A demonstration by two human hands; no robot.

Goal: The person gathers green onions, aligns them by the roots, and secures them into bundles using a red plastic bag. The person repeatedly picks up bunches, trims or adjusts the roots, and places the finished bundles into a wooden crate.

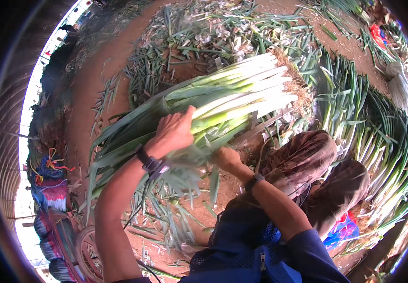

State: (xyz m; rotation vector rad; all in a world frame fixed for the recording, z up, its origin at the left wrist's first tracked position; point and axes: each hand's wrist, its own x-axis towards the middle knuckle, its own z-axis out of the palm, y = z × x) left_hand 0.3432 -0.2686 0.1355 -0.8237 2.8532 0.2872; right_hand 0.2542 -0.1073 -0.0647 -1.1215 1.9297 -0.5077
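Observation:
A thick bundle of large green onions (239, 88) lies slantwise before me, with its roots (297, 85) at the upper right and its green tops trailing to the lower left. My left hand (175, 132) is closed over stalks on the near side of the bundle, thumb pointing up along them. Just to its right, my right hand (228, 158) makes a fist close to my knee. It grips a motion-blurred, pale green leaf (193, 154) that stretches between the two hands. Under the root end, part of a wooden frame (266, 125) shows.
Trimmed leaves (225, 32) heap up behind the bundle. More green onions (373, 148) lie in rows to my right, past my knees (303, 152). At the lower left are a spoked wheel (88, 251) and stuffed colourful sacks (53, 192). A whitish bag (402, 86) stands far right.

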